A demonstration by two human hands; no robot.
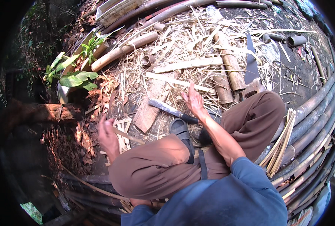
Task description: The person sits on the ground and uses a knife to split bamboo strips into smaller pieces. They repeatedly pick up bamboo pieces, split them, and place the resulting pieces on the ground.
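My right hand (193, 100) is raised with its fingers spread and holds nothing. It hovers just above a large knife (170, 109) with a pale blade and dark handle, which lies on a flat wooden board (147, 113) on the ground. My left hand (108, 137), blurred by motion, is out beside my left knee and closed around a thin bamboo strip (129, 137) that points right, over a small pile of short split strips (121, 124). I sit with brown trousers, knees bent, and a dark sandal (181, 130) on one foot.
Bamboo shavings and split slats (188, 64) litter the ground ahead. A second long blade (250, 62) lies beside thick bamboo sections (232, 67). A bundle of strips (281, 142) rests on stacked bamboo poles (318, 113) at my right. A leafy plant (76, 78) stands at the left.
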